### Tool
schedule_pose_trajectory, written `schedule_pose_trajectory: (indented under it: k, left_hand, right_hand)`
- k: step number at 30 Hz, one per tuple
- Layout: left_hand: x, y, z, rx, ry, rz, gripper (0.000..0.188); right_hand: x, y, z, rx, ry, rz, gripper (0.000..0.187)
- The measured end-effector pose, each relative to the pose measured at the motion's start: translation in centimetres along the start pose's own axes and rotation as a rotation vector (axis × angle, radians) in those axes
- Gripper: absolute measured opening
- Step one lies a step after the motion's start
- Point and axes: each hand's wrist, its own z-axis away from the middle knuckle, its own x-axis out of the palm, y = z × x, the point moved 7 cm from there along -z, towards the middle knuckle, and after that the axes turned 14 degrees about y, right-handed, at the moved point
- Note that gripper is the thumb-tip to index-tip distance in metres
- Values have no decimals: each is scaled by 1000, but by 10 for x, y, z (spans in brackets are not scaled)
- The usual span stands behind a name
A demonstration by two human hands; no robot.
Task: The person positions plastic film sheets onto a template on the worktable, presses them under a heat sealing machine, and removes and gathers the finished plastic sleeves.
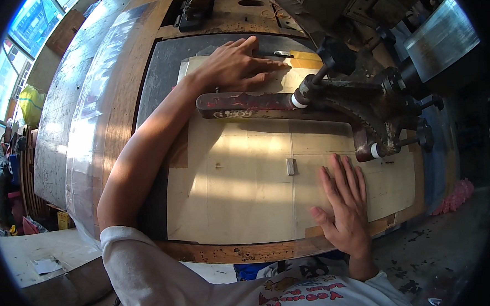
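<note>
My left hand (243,64) reaches across to the far side of a cream sheet (236,192). Its fingers are spread, and the fingertips end close to a yellow strip (306,59) and a small dark-and-silver piece (282,54). Flat on the near right part of the sheet lies my right hand (345,211), fingers stretched out and thumb apart. A small grey metal block (291,167) rests on the sheet to the left of those fingertips. Between my hands a dark red metal bar (248,104) crosses above the sheet, hiding part of it. Neither hand holds anything that I can see.
The bar joins a metal bracket with black knobs (337,54) on the right. A dark grey plate (160,69) lies under the sheet, framed by a wooden table edge (217,253). Plastic film (95,105) covers a board at left. A pink bundle (455,196) sits far right.
</note>
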Motion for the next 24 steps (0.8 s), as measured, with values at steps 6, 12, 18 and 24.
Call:
schedule_pose_trajectory:
  k: [6,12,18,24]
  left_hand:
    - [-11,5,1,-23,29,-15,46]
    - [-17,20,4,48,114,90,46]
    - [-14,18,5,-15,35,69,50]
    - [-11,3,-1,-22,46,-18,48]
  right_hand:
    - [-4,-1,2,-3,25,-30,69]
    - [-7,-2,8,31,58,-92,64]
    - [-10,-3,6,22,81,-154,50]
    - [-11,-2,-5,-49,121,-148,41]
